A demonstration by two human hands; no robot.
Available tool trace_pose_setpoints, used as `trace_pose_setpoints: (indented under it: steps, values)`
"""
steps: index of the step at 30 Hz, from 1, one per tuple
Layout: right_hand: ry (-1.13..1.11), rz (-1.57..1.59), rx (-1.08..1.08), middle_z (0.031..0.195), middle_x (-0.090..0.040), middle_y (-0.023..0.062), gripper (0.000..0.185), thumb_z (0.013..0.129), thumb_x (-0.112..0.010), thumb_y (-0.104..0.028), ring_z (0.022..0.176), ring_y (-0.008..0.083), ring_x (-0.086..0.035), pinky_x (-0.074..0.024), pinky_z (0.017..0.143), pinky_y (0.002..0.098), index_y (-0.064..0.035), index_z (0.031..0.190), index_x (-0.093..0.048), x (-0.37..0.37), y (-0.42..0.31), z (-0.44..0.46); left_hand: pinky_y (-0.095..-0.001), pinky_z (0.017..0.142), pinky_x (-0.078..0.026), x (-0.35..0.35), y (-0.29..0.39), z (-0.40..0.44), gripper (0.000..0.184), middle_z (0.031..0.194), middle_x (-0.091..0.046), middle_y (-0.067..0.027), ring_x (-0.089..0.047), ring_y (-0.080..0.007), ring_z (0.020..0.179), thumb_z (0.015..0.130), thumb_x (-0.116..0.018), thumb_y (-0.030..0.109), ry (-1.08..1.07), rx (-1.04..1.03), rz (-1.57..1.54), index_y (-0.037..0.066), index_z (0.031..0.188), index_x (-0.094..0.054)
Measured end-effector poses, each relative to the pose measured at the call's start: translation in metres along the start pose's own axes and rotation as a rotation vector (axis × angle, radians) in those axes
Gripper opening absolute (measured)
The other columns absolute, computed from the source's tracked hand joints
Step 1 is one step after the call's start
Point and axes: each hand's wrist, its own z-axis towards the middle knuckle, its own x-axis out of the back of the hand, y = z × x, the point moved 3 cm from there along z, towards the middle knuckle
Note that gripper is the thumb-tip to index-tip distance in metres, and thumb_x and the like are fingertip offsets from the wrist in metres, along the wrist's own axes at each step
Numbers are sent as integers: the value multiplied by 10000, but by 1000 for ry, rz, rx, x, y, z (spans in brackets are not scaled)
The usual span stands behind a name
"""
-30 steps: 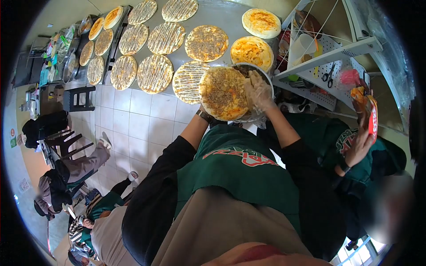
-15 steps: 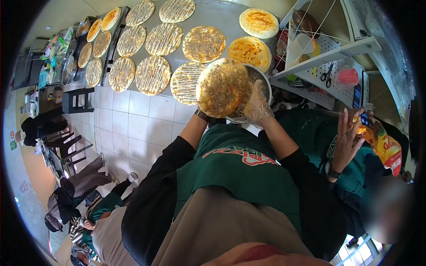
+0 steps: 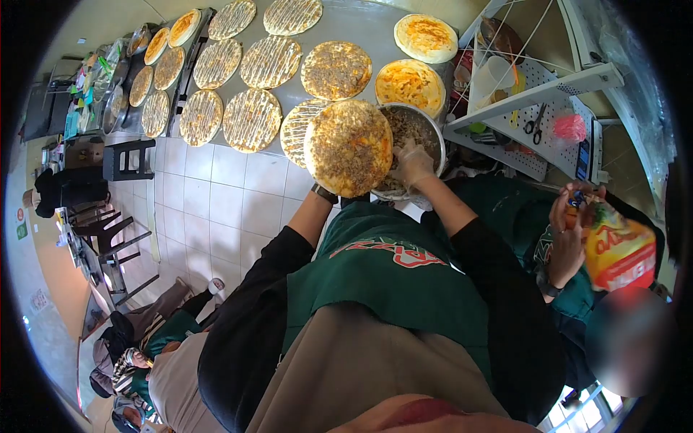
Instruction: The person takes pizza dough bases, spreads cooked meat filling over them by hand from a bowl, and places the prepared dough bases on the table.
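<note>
A round flatbread pizza [image 3: 350,148] topped with crumbled brown meat rests on my left hand, which is hidden beneath it; only the wrist with a black watch [image 3: 325,193] shows. To its right is a metal bowl [image 3: 437,137] of crumbled meat [image 3: 411,130]. Inside the bowl, my right hand [image 3: 414,164] wears a clear plastic glove, its fingers curled into the meat. The pizza overlaps the bowl's left rim and a sauce-striped pizza [image 3: 294,128] on the counter.
Several topped pizzas [image 3: 251,119] cover the metal counter [image 3: 289,90]. Two sauced bases [image 3: 410,86] lie behind the bowl. A white rack [image 3: 534,141] with scissors [image 3: 534,124] stands right. Nearby, a co-worker's hands [image 3: 567,249] hold a yellow-red packet [image 3: 619,249]. A black stool [image 3: 128,160] stands left.
The pizza on my left hand has moved left, away from the bowl, and flattened out from a tilt. My right hand has shifted inward over the meat. The co-worker's packet has turned.
</note>
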Motion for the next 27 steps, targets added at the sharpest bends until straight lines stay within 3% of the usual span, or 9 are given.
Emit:
trace_pose_setpoints:
  steps: [3,6,9,10,12,16,18,20,27]
  values:
    - [-123,13,-104,1030,-633,186,332,785,-638,-324,1021,306,-610,-521,825,389,-194,1089,-668,-29,7,18,-493,992,-449,3,5,-4,578,1419,-411,-163,-457,-307,1262,979,-344,459,-6,-23,5,104,1434,-321]
    - [-160,-21,101,1004,-661,155,303,765,-643,-293,1003,289,-625,-518,834,357,-192,1047,-687,-50,30,42,-501,998,-441,6,10,-3,594,1426,-403,-162,-449,-310,1269,975,-341,476,-18,-45,10,106,1439,-312]
    - [-219,755,-351,995,-687,140,276,766,-637,-226,838,303,-664,-524,766,345,-118,1014,-691,1,33,32,-509,1004,-434,12,14,-1,610,1432,-395,-162,-441,-313,1276,971,-338,492,-29,-66,9,109,1444,-304]
    - [-218,752,-352,995,-687,140,276,766,-637,-226,838,303,-664,-524,766,345,-118,1014,-691,5,33,29,-511,1006,-432,15,13,0,615,1434,-393,-161,-438,-314,1279,970,-337,497,-32,-70,7,109,1445,-301]
    - [-182,1208,-207,968,-688,137,297,750,-667,-237,849,276,-663,-517,760,340,-111,1017,-698,14,31,26,-516,1010,-427,18,13,4,625,1438,-388,-161,-432,-316,1284,967,-336,508,-42,-74,7,111,1449,-296]
    - [5,848,9,997,-674,179,378,748,-677,-229,846,293,-658,-508,782,344,-80,1095,-663,48,15,27,-520,1014,-421,15,4,13,636,1443,-380,-160,-426,-318,1289,964,-330,519,-69,-35,-29,113,1452,-288]
    - [6,797,-58,1018,-662,190,340,770,-653,-220,874,311,-652,-506,794,364,-84,1080,-672,53,11,26,-522,1016,-417,13,2,14,643,1446,-376,-160,-421,-319,1292,962,-327,526,-83,-17,-50,115,1454,-283]
    - [380,546,197,1010,-656,184,256,796,-609,-151,913,327,-640,-506,801,386,-93,1030,-696,54,8,30,-524,1019,-413,10,2,14,650,1449,-371,-160,-416,-320,1295,960,-323,534,-95,-4,-72,116,1456,-278]
    - [265,593,341,1039,-617,170,308,748,-580,-16,963,344,-599,-494,838,391,-86,1035,-668,55,-12,-5,-538,1026,-397,4,-1,8,664,1456,-362,-158,-399,-329,1306,954,-323,545,-164,35,-150,120,1462,-266]
